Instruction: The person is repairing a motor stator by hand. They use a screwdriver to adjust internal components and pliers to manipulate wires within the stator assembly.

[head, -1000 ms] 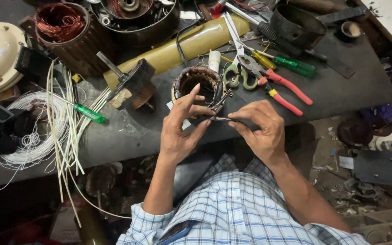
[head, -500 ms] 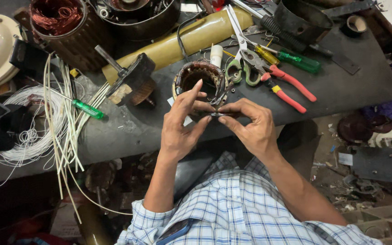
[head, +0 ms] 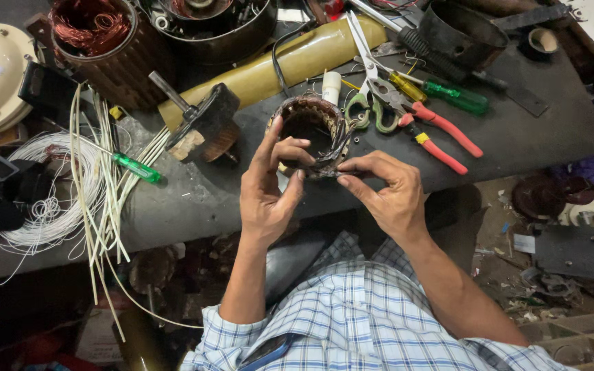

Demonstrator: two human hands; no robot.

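Note:
A small round motor stator point(head: 311, 124) with dark windings stands on the grey workbench point(head: 194, 199) near its front edge. My left hand point(head: 269, 189) grips the stator's near rim, thumb raised and fingers curled into its bore. My right hand point(head: 386, 192) pinches the dark wires at the stator's lower right edge between thumb and fingertips. Both hands meet at that rim. My forearms reach up from a blue checked shirt point(head: 352, 323).
Red-handled pliers point(head: 434, 134), scissors point(head: 366, 75) and a green screwdriver point(head: 448, 93) lie right of the stator. A rotor with shaft point(head: 201, 124) and a small green screwdriver point(head: 135, 168) sit left, beside white wire coils point(head: 49, 199). Copper-wound stators point(head: 97, 34) and a yellow roll point(head: 283, 62) stand behind.
My right hand held a thin dark tool a second ago; it now pinches the wires at the stator's rim. My left hand's fingers have curled further into the bore.

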